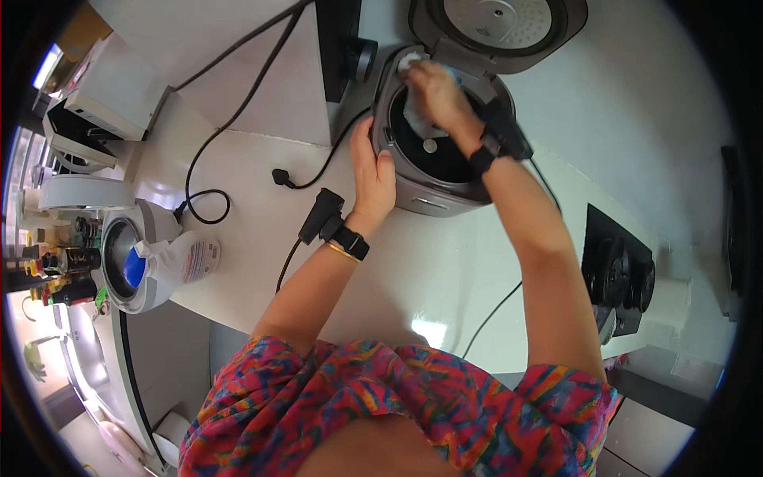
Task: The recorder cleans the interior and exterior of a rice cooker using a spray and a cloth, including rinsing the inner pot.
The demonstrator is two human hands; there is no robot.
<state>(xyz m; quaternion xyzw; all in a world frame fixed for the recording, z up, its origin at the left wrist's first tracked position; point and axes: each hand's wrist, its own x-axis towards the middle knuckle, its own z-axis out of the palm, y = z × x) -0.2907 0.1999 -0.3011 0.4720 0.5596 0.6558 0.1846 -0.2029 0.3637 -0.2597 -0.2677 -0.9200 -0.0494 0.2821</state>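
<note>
A grey rice cooker [420,200] stands on the white counter, its lid [498,24] swung up at the back. Inside, the dark cavity shows with a small round metal disc [430,146] at its bottom. My right hand [438,95] grips a whitish cloth [420,116] and presses part of it against the rim at the back left. The cloth's lower end hangs into the cavity; the hand is slightly blurred. My left hand [374,173] rests flat against the cooker's left side, thumb and fingers apart.
Left of the cooker lie a black power plug [282,177] and a looped black cable [208,191]. A white spray bottle [194,256] lies beside a white appliance [143,238] with a metal bowl. A black cooktop [617,268] sits at the right.
</note>
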